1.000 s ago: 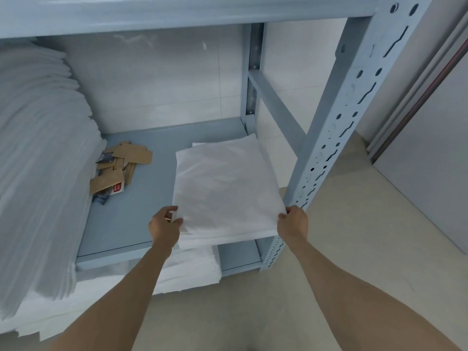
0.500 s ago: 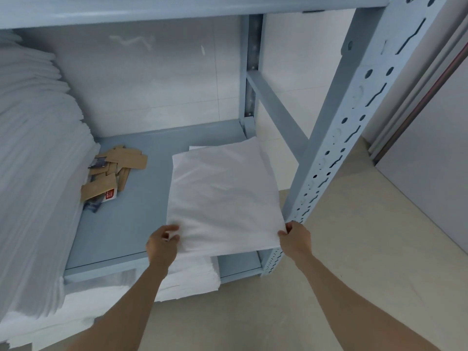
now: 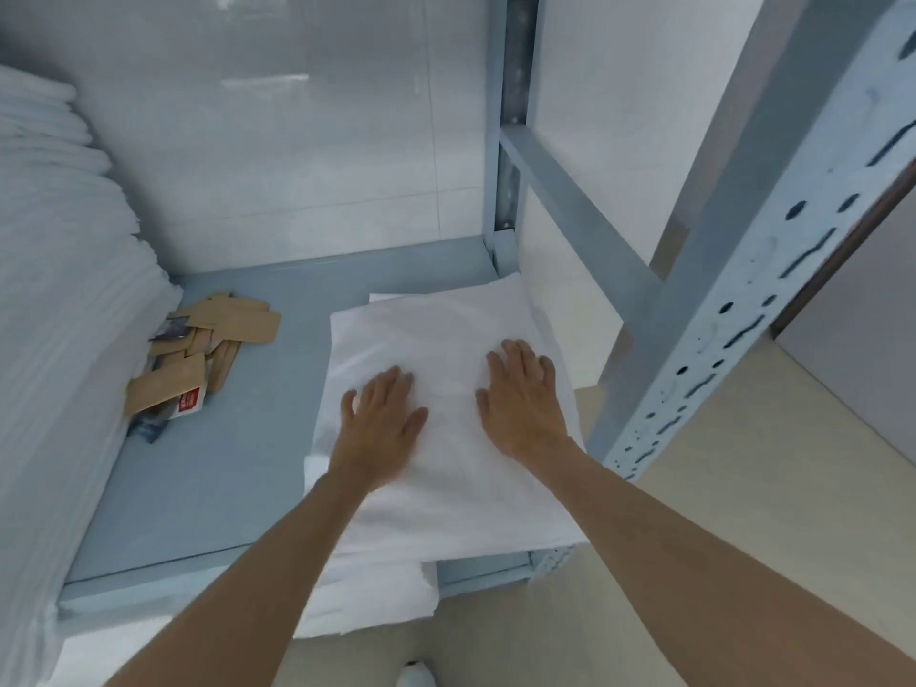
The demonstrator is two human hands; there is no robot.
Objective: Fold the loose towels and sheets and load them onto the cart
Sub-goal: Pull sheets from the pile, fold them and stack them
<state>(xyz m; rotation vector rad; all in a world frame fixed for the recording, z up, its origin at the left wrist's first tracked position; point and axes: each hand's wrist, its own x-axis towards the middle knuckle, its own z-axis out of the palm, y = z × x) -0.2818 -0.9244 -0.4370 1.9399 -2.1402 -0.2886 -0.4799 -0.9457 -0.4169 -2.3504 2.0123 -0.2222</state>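
A folded white sheet (image 3: 436, 334) lies flat on the blue metal shelf (image 3: 238, 478), at its right end near the front post. My left hand (image 3: 379, 419) presses flat on the sheet's middle with fingers spread. My right hand (image 3: 523, 399) lies flat on the sheet beside it, to the right, fingers straight. The sheet's near edge hangs slightly past the shelf's front lip. Another white folded cloth (image 3: 376, 602) shows on the level below.
A tall stack of folded white linens (image 3: 59, 309) fills the shelf's left side. Brown paper packets (image 3: 198, 354) lie scattered beside it. A perforated blue upright post (image 3: 733, 300) and a diagonal brace (image 3: 570, 210) stand at the right. Beige floor (image 3: 743, 488) lies beyond.
Both hands let go of the sheet's near corners and moved forward onto its top, now pressing flat. The sheet has settled onto the shelf.
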